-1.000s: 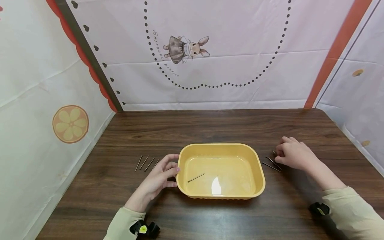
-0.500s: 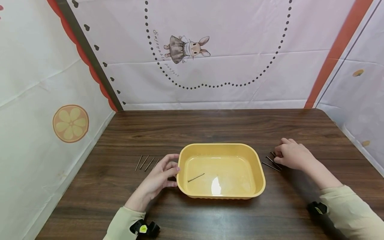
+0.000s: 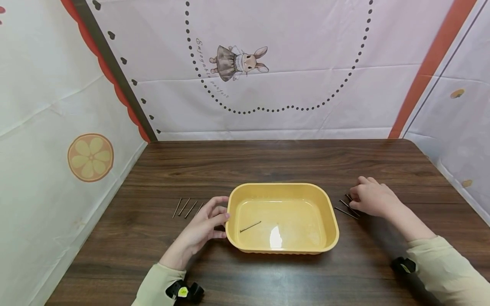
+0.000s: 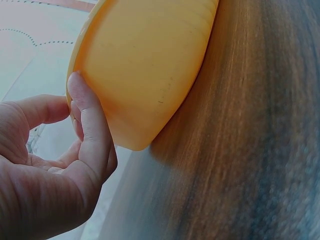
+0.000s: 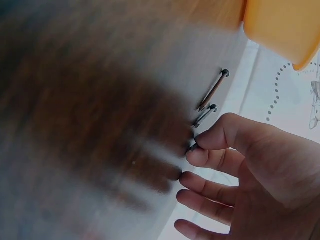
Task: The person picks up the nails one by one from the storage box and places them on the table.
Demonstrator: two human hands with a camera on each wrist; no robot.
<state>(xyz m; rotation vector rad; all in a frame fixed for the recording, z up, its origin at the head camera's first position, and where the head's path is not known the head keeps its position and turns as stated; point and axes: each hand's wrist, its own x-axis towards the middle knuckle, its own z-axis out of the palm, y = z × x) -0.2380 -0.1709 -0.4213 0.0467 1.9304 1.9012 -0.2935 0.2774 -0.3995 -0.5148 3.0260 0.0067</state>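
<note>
In the head view, my left hand (image 3: 203,225) holds the left rim of a yellow plastic basin (image 3: 283,187), its fingertips at the edge and outer wall (image 4: 145,65). One nail (image 3: 250,226) lies inside the basin, towards its left. Right of the basin, my right hand (image 3: 373,197) is low over the table, thumb and forefinger pinching a nail (image 5: 193,147) that is mostly hidden by the fingertips. Its other fingers are loosely bent. Beside it lie two more nails, the nearer nail (image 5: 205,116) and the farther nail (image 5: 215,90).
Several nails (image 3: 184,207) lie side by side on the wooden table (image 3: 268,157) left of the basin, one partly behind my left hand. A printed white cloth (image 3: 306,55) hangs behind the table and along both sides. Each wrist wears a black camera (image 3: 185,292).
My right hand has shifted very slightly left over the nails. The left hand and basin stay where they were.
</note>
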